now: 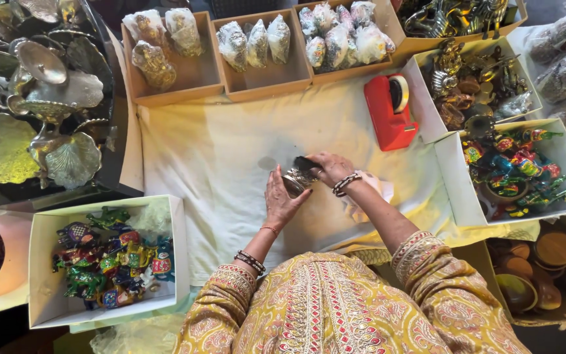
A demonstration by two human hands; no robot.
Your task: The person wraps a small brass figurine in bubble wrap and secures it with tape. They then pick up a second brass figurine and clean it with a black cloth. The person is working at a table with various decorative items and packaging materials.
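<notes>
A small shiny metal pot (297,180) sits between the two hands, in the middle of the pale cloth (217,151) that covers the table. The left hand (282,196) is just to the pot's left and a little nearer the body, fingers straight and held together, with the palm and fingertips laid against the pot's side. The right hand (331,168) is just to the pot's right and slightly beyond it, fingers curled over a dark piece (306,162) at the pot's top; whether it pinches that piece or only presses on it cannot be told. Under the right wrist lies a bit of crumpled plastic wrap (373,190).

Beyond the hands there is a stretch of bare cloth up to a row of three brown cardboard trays (263,82) holding wrapped figures. Beyond and to the right of the right hand stands a red tape dispenser (389,111), near but apart from it. Farther right, two white boxes close that side: one with brass pieces (476,85), and one with painted figures (515,170) nearer the body. To the left of the left hand the cloth is open as far as its edge, where a heap of silver leaf-shaped dishes (34,98) begins. Left of the left forearm sits another white box of painted figures (109,259), well apart from the hand.
</notes>
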